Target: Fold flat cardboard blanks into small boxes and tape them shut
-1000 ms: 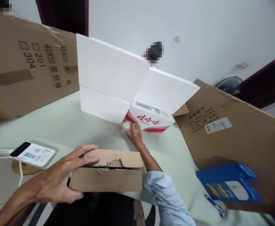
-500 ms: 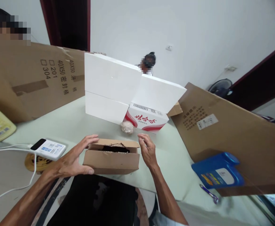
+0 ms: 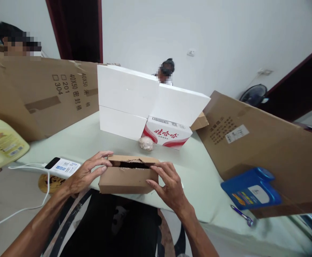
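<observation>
A small brown cardboard box (image 3: 123, 179) sits at the near edge of the pale green table (image 3: 193, 171), its top torn open along a jagged slit. My left hand (image 3: 87, 171) grips its left end, fingers curled over the top flap. My right hand (image 3: 169, 185) holds the right end, thumb on the front face and fingers on top. A small plastic-wrapped lump (image 3: 146, 143) lies on the table beyond the box, apart from both hands.
A white and red carton (image 3: 168, 134) stands behind white foam boards (image 3: 126, 96). Large cardboard sheets lean at the left (image 3: 38, 96) and right (image 3: 265, 142). A blue bottle (image 3: 252, 188), purple razor (image 3: 243, 216), yellow jug (image 3: 0, 146) and a power bank (image 3: 62, 167) with white cable lie around. Other people are behind.
My right hand drew back from the wrapped lump near the carton and came onto the box's right end. The lump stayed on the table. The view tilted and shifted.
</observation>
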